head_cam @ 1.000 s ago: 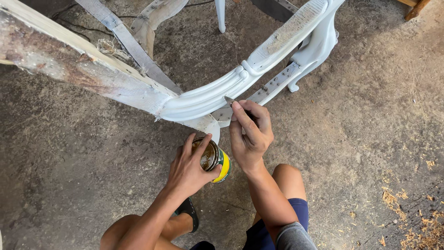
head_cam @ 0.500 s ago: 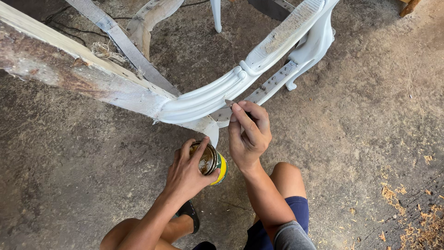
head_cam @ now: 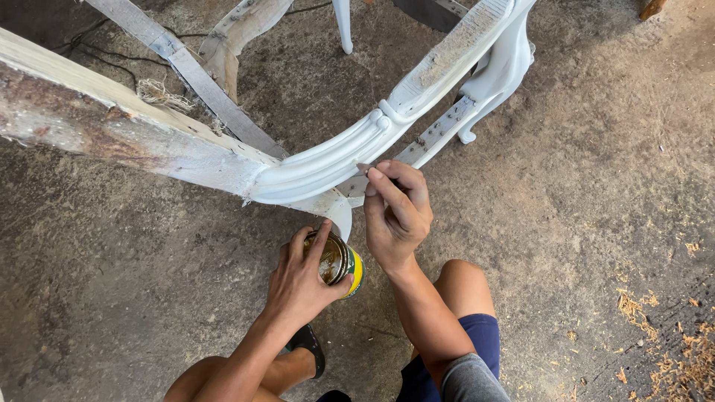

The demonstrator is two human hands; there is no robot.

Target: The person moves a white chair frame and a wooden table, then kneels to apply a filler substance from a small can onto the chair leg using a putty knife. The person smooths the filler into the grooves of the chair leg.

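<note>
A dirt floor (head_cam: 581,223) lies under a white-painted chair frame (head_cam: 335,160). The left hand (head_cam: 302,279) is wrapped around a small open tin (head_cam: 339,262), just below the frame's curved rail. The right hand (head_cam: 395,212) pinches a thin tool (head_cam: 366,169) against the rail's underside.

arms: bare, no sleeves | shorts (head_cam: 484,342): dark blue, grey hem | footwear (head_cam: 309,344): black sandal

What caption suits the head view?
Left hand grips an open tin; right hand pinches a small tool against a white furniture frame.
</note>
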